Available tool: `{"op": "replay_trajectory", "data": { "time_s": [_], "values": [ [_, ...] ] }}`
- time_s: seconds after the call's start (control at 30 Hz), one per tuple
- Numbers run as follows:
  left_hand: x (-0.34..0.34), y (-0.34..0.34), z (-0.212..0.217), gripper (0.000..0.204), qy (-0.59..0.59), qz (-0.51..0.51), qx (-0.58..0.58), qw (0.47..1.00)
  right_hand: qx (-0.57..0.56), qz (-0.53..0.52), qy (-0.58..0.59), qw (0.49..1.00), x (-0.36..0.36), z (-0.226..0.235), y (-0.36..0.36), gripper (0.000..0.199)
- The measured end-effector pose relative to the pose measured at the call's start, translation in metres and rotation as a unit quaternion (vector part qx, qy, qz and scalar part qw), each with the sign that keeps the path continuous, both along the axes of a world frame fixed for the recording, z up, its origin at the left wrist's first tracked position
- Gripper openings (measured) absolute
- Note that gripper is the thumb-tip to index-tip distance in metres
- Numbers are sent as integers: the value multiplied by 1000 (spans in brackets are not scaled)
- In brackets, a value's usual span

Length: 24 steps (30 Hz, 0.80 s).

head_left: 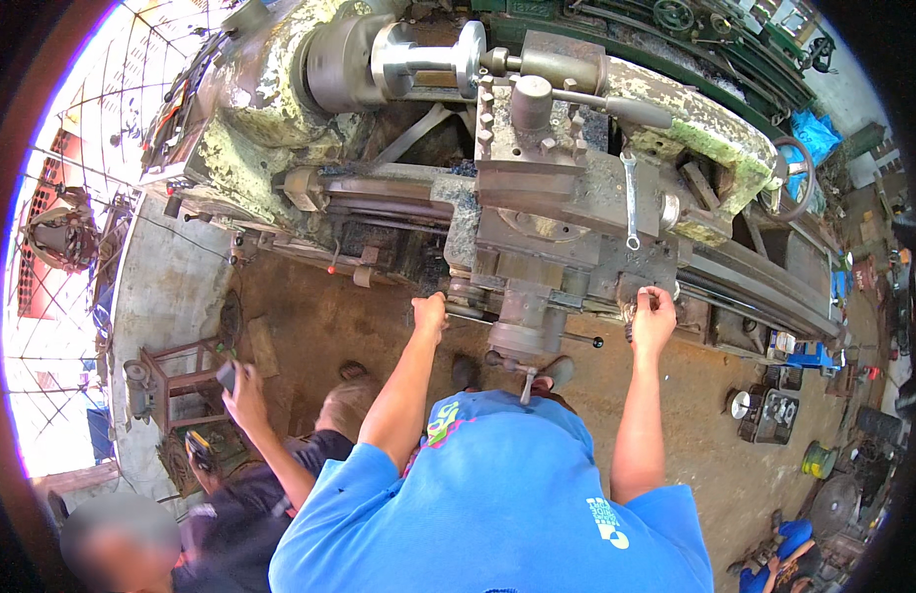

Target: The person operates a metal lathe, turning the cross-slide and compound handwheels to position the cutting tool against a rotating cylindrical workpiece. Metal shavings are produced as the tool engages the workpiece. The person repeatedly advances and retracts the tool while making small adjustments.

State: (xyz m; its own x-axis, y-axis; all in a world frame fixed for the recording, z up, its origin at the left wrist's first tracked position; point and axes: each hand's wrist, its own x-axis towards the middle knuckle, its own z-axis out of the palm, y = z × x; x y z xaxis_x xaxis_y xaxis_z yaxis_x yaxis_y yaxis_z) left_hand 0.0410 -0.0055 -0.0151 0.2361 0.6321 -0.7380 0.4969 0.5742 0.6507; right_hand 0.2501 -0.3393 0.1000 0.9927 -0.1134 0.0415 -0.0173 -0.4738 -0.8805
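Observation:
A lathe fills the upper middle. A shiny spool-shaped metal workpiece (418, 65) sits between the chuck (344, 64) and the tailstock (565, 64). My left hand (430, 314) is closed round the end of a metal lever (470, 314) at the carriage's left front. My right hand (654, 318) is by the carriage's right front, its fingers pinched together on something small that I cannot make out. Above it, an open-ended and ring spanner (631, 203) lies on the carriage. The bolted tool post (530, 109) stands below the workpiece in view. A cross-slide crank (522, 371) points towards my body.
At my left, another person (245, 504) holds a dark object (226, 376) and a yellow-and-black tool (201, 453). A metal-framed stand (186, 381) is beyond them. A black crate (769, 413) sits on the floor at right. Another person in blue (789, 549) is at lower right.

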Motion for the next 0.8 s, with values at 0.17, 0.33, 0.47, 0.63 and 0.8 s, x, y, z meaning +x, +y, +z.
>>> {"op": "replay_trajectory", "data": {
  "time_s": [0.17, 0.33, 0.47, 0.63, 0.8],
  "values": [
    [-10, 19, -1, 22, 21, 8, -46, 999, -28, 44, -169, 984, -48, 11, 8, 19],
    [-17, 41, -26, 24, -2, 23, -115, 993, 59, 233, 117, 963, -111, -15, 29, 41],
    [-5, 8, -28, 25, 73, -64, 132, 986, 34, 267, 298, 916, -144, -36, 54, 89],
    [3, -70, 15, 33, 69, -196, 271, 940, 85, 268, 301, 911, -153, -32, 75, 92],
    [-4, -31, 14, 51, -44, -82, 89, 992, 157, 213, 303, 916, -151, -28, 93, 86]
  ]
}}
